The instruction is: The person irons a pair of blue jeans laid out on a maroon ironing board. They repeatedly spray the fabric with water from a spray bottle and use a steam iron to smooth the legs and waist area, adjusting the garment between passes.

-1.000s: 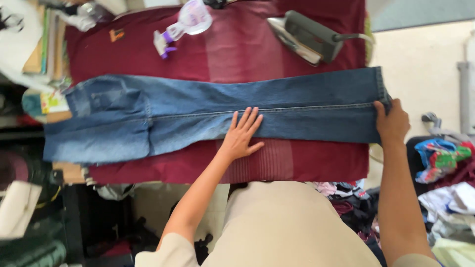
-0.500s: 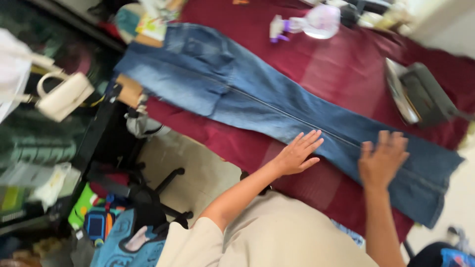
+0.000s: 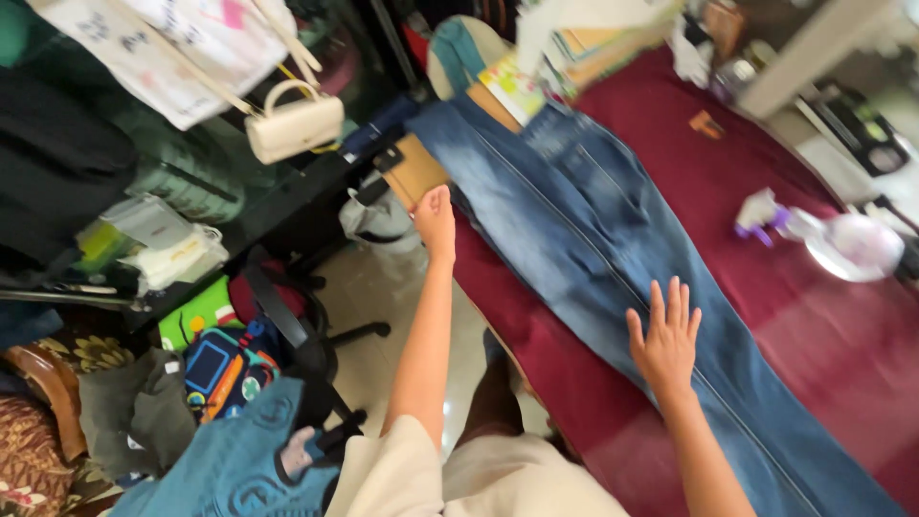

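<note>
A pair of blue jeans [image 3: 593, 249] lies stretched flat along a table covered with a dark red cloth [image 3: 766, 163]. My left hand [image 3: 436, 218] reaches to the waist end of the jeans and closes on their near edge. Flat on the leg, near the seam, rests my right hand [image 3: 665, 340] with its fingers spread. Both forearms are bare and I wear a beige top.
A spray bottle [image 3: 833, 239] with a purple trigger lies on the red cloth at the right. Books and papers [image 3: 574, 48] are stacked at the table's far end. A cream handbag [image 3: 292, 124] hangs at the left, above a chair [image 3: 287, 325], bags and clothes on the floor.
The view has swung left toward the waist end. My left hand has moved from the mid leg to the waist edge, and my right hand from the hem to the mid leg.
</note>
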